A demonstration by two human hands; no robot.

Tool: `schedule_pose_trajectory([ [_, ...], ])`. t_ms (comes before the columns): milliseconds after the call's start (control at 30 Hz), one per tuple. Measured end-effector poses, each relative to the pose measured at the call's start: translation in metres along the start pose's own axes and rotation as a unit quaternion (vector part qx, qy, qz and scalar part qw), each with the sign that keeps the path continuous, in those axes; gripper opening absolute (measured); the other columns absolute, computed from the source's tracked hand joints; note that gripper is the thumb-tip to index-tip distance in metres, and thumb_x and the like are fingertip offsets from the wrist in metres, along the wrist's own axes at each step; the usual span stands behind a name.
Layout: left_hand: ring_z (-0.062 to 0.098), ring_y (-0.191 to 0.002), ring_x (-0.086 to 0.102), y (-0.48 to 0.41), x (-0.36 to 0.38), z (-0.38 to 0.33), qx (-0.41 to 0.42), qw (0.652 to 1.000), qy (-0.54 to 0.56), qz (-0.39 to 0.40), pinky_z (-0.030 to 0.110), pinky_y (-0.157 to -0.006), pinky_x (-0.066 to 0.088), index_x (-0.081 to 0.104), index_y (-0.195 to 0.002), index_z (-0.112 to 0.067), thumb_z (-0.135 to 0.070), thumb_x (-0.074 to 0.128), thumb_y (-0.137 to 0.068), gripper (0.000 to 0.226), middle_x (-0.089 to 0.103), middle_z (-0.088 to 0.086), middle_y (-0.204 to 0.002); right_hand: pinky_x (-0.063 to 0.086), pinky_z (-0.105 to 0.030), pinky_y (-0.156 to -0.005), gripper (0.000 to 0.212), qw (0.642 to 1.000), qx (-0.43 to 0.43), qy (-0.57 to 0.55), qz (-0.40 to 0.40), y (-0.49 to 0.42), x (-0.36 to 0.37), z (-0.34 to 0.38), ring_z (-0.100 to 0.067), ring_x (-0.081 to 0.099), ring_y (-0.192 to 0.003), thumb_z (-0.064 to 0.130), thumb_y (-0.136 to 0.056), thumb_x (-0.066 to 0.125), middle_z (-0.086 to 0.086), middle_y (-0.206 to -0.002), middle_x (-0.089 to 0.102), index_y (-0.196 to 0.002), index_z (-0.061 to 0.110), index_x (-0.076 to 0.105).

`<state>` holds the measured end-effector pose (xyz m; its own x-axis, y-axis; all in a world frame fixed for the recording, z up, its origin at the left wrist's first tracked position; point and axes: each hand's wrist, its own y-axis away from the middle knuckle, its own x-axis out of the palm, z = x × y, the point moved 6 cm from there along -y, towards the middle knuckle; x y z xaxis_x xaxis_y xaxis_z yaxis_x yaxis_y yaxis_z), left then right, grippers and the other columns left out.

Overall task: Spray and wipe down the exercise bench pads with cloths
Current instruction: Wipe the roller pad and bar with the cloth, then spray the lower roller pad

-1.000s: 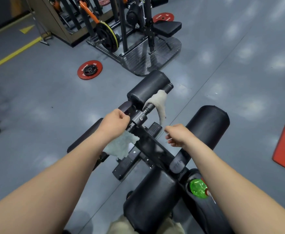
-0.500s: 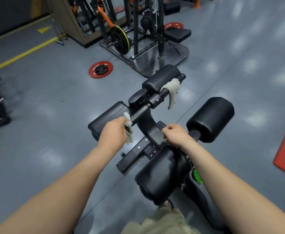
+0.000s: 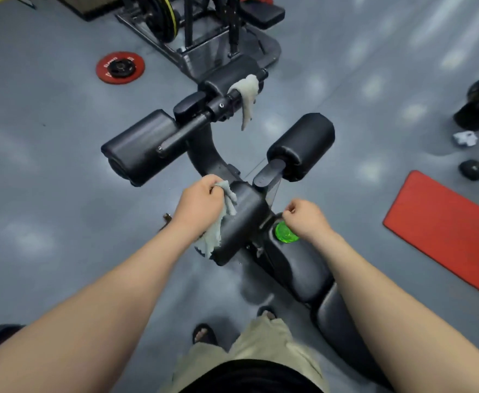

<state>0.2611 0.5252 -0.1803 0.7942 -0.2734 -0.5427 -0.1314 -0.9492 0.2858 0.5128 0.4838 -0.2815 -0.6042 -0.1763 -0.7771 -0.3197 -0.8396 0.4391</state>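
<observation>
**Item: near pad (image 3: 242, 222), black, part of the exercise bench.** It was found between the two hands, with its long axis running away from the person and leaning slightly to the right. Its left flank was covered by a grey cloth (image 3: 218, 222), which hung down past the lower edge.

**Left hand (image 3: 201, 205).** The cloth was gripped in curled fingers and pressed against the pad's left side near the far end. The pad lay immediately to the right of this hand. A stroke along the long axis, toward the person, was judged the likely next wipe.

**Right hand (image 3: 307, 219).** It was placed just beside the pad's right side, above a green bottle cap (image 3: 285, 233). The fingers were curled, but whether anything was pinched could not be told. With no cloth seen in it, this hand was judged the less ready to wipe.

**Further out.** Two roller pads were noted beyond, the left roller (image 3: 139, 146) and the right roller (image 3: 303, 146). A second cloth (image 3: 248, 95) was draped over the far bar, well apart from both hands. A red mat (image 3: 445, 231) lay on the floor to the right.
</observation>
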Motion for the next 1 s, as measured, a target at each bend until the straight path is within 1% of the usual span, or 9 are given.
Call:
schedule_pose_trajectory([
  [100,-0.003,-0.063,0.059,-0.001,0.023,-0.013,-0.014,1.0,-0.025,-0.002,0.014,-0.057,0.04,0.069,-0.086,-0.028,-0.022,0.043,-0.096,0.028,0.068,-0.022,-0.067,0.043,-0.032,-0.073,0.015,0.998,0.017,0.064,0.009,-0.012,-0.003,-0.04,-0.033,0.061,-0.097,0.018,-0.089,0.052,-0.013,-0.101,0.066,-0.097,0.011,0.061],
  [200,0.0,-0.046,0.05,0.004,0.043,-0.019,-0.048,0.998,-0.042,0.015,0.023,-0.053,0.038,0.063,-0.072,-0.024,-0.023,0.044,-0.093,0.029,0.057,-0.019,-0.049,0.043,-0.034,-0.075,0.009,0.997,0.035,0.06,0.028,-0.023,0.005,-0.069,-0.035,0.059,-0.098,0.02,-0.09,0.052,-0.014,-0.107,0.064,-0.098,0.016,0.05],
  [267,-0.002,-0.056,0.056,0.008,0.057,-0.022,-0.081,0.995,-0.056,0.018,0.028,-0.063,0.048,0.067,-0.074,-0.023,-0.034,0.044,-0.088,0.029,0.064,-0.019,-0.058,0.042,-0.035,-0.074,0.013,0.996,0.048,0.053,0.046,-0.034,0.014,-0.089,-0.034,0.055,-0.092,0.023,-0.092,0.05,-0.012,-0.103,0.059,-0.101,0.017,0.044],
  [367,0.011,-0.083,0.069,0.015,0.072,-0.024,-0.116,0.991,-0.06,0.025,0.039,-0.086,0.057,0.071,-0.084,-0.017,-0.046,0.039,-0.08,0.044,0.076,-0.013,-0.082,0.045,-0.04,-0.079,0.035,0.994,0.067,0.05,0.065,-0.048,0.034,-0.11,-0.04,0.058,-0.105,0.035,-0.094,0.051,-0.018,-0.117,0.059,-0.119,0.012,0.043],
  [467,0.002,-0.071,0.066,0.024,0.09,-0.027,-0.132,0.988,-0.068,0.031,0.03,-0.077,0.054,0.071,-0.085,-0.013,-0.032,0.04,-0.089,0.037,0.077,-0.015,-0.081,0.046,-0.043,-0.085,0.05,0.994,0.074,0.004,0.083,-0.06,0.054,-0.12,-0.043,0.057,-0.114,0.039,-0.096,0.056,-0.023,-0.125,0.056,-0.132,0.008,0.039],
  [633,0.019,-0.073,0.069,0.03,0.099,-0.023,-0.146,0.987,-0.059,0.025,0.039,-0.08,0.06,0.07,-0.081,-0.012,-0.031,0.041,-0.09,0.036,0.077,-0.012,-0.08,0.046,-0.038,-0.075,0.02,0.996,0.032,-0.05,0.059,-0.067,0.061,-0.123,-0.038,0.06,-0.091,0.023,-0.101,0.051,-0.022,-0.107,0.066,-0.111,0.006,0.054],
  [733,0.027,-0.07,0.071,0.033,0.097,-0.02,-0.154,0.986,-0.055,0.026,0.042,-0.075,0.062,0.073,-0.076,-0.015,-0.032,0.042,-0.09,0.038,0.077,-0.011,-0.078,0.04,-0.035,-0.068,0.014,0.998,-0.009,-0.059,0.033,-0.063,0.051,-0.12,-0.033,0.054,-0.079,0.022,-0.1,0.053,-0.019,-0.097,0.066,-0.099,0.008,0.055],
  [867,0.024,-0.072,0.068,0.031,0.085,0.001,-0.174,0.982,-0.035,-0.058,0.041,-0.077,0.059,0.067,-0.079,-0.005,-0.04,0.046,-0.088,0.042,0.073,0.001,-0.072,0.03,-0.033,-0.066,0.019,0.987,-0.124,-0.098,-0.015,-0.048,0.016,-0.106,-0.026,0.048,-0.076,0.025,-0.103,0.055,-0.007,-0.083,0.055,-0.095,0.007,0.058],
  [1000,0.008,-0.062,0.06,0.038,0.073,0.02,-0.207,0.969,0.015,-0.135,0.022,-0.06,0.047,0.066,-0.074,-0.009,-0.029,0.055,-0.094,0.031,0.064,-0.008,-0.06,0.032,-0.037,-0.062,0.027,0.965,-0.219,-0.132,-0.052,-0.028,-0.024,-0.08,-0.026,0.049,-0.072,0.027,-0.101,0.06,-0.003,-0.074,0.051,-0.084,0.007,0.055],
])
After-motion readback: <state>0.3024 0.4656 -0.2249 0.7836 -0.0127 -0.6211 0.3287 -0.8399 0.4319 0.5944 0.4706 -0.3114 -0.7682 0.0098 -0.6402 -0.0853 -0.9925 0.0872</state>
